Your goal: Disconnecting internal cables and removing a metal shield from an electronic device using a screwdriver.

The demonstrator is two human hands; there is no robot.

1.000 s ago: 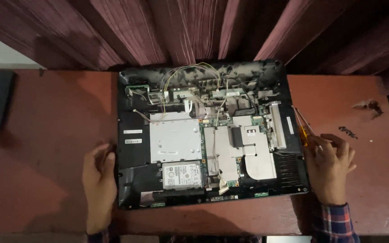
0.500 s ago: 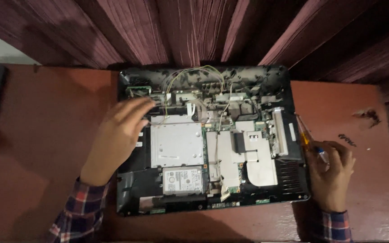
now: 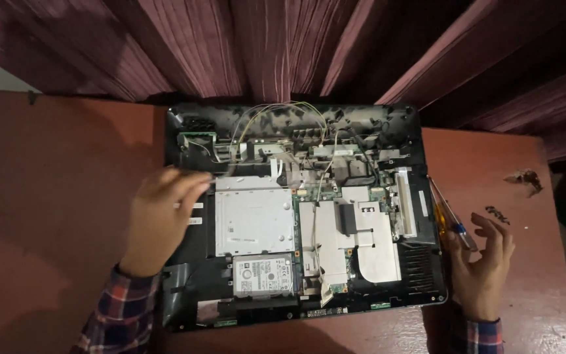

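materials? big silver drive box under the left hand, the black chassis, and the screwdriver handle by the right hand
Silver drive box: looks like stamped sheet metal, matt grey with a dull sheen and pressed ribs. Black chassis: probably moulded plastic, matt, with vent slots; dusty along the top edge. Screwdriver: handle seems translucent yellow and blue plastic, shaft bright metal. Left hand touches the box's corner; right hand lies beside the screwdriver.

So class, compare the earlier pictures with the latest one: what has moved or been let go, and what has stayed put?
The left hand left the near-left edge of the opened laptop and reached up over its left side, fingers now by the silver drive. The right hand opened, loosening its hold on the screwdriver, which lies along the laptop's right edge. The laptop and the table stayed put.
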